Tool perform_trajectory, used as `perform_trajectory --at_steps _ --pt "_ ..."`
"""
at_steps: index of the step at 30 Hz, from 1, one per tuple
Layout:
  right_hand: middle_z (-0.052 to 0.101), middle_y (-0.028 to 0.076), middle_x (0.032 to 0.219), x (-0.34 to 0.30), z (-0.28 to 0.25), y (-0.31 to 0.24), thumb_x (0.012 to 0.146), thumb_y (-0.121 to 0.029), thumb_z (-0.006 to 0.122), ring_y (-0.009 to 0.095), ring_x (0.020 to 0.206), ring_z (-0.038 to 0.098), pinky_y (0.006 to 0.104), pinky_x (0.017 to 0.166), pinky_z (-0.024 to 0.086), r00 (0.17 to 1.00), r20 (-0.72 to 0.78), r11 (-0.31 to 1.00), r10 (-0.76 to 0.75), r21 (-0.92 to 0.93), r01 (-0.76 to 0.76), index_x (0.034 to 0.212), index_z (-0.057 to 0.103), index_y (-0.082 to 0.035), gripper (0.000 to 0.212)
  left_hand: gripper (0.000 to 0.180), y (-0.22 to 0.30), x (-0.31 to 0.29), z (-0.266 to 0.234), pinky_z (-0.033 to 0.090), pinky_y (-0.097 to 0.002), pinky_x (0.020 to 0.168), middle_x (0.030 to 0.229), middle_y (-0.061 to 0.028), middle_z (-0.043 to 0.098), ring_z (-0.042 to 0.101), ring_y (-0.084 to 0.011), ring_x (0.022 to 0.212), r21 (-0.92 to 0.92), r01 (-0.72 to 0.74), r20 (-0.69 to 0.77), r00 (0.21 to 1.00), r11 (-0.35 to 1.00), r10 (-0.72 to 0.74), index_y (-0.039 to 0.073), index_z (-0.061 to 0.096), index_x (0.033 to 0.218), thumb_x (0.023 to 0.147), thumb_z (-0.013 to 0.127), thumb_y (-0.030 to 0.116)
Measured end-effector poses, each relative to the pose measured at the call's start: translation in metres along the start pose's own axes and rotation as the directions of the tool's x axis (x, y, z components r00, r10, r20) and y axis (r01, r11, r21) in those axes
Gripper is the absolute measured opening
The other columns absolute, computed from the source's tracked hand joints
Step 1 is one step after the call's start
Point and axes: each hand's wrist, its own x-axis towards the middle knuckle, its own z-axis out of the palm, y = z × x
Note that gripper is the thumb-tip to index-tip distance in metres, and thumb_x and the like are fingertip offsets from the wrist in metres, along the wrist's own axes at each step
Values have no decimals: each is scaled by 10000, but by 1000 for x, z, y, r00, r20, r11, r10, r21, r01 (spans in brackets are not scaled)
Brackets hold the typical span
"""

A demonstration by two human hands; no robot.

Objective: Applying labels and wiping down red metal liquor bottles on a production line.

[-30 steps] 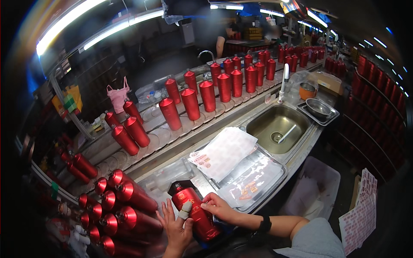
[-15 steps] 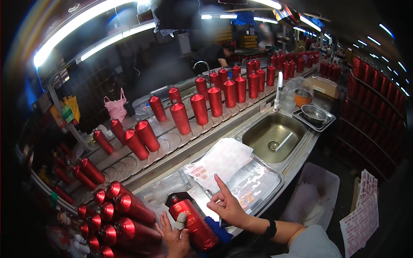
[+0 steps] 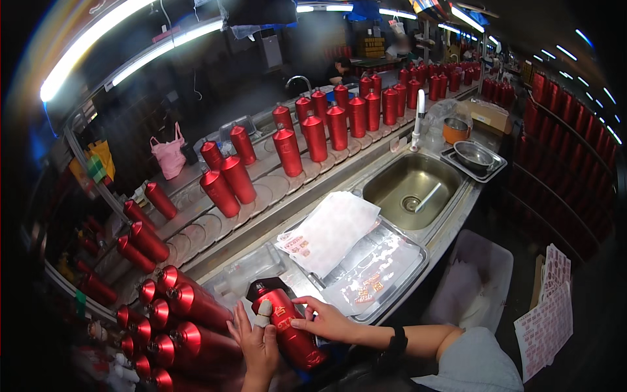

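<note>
A red metallic bottle (image 3: 299, 346) with gold lettering lies tilted before me, its neck against a dark holder (image 3: 255, 288). My left hand (image 3: 257, 346) rests along its left side, fingers stretched out, one of them wrapped in white and touching the bottle's front. From the right, my right hand (image 3: 326, 321) reaches onto the bottle, its index finger and thumb apart on the surface and the other fingers curled. Whether a small decal lies under those fingertips cannot be made out. Several red bottles (image 3: 202, 343) stand packed together left of my left hand.
A metal tray (image 3: 418, 269) holds a stack of white sheets (image 3: 333, 228) and wet decals (image 3: 369, 287). Behind it is a sink (image 3: 392, 209) with a white tap (image 3: 418, 121). Red bottles (image 3: 287, 151) line the conveyor. A plastic bin (image 3: 480, 287) stands at the right.
My right hand has come down from above the tray onto the bottle. My left hand stays beside it. The bottles on the conveyor have shifted, and the view has moved slightly.
</note>
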Motion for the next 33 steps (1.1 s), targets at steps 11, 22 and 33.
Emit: perform_trajectory --at_steps 11,22,33 --pt "433 -43 782 -2 5 1 882 -341 718 37 661 413 196 590 362 1000 -2 995 21 95 -21 1352 495 -120 566 431 -4 5 5 30 -620 1123 1537 -284 234 209 -470 1419 24 -65 -7 998 998 65 158 618 1290 977 474 416" --pt "480 -17 731 -2 4 3 871 -387 720 78 671 466 242 607 406 999 -30 996 16 90 -13 1311 505 -61 588 387 10 15 3 2 -651 1109 1533 -285 244 175 -481 1427 21 -88 27 996 996 87 176 662 1223 958 504 410" --pt "546 -6 728 11 -5 6 884 -388 703 66 693 514 227 622 416 998 -30 988 60 147 -55 1276 528 -27 561 403 9 3 1 -15 -640 1112 1546 -267 228 151 -476 1435 6 -101 52 994 995 101 206 662 1233 971 471 445"
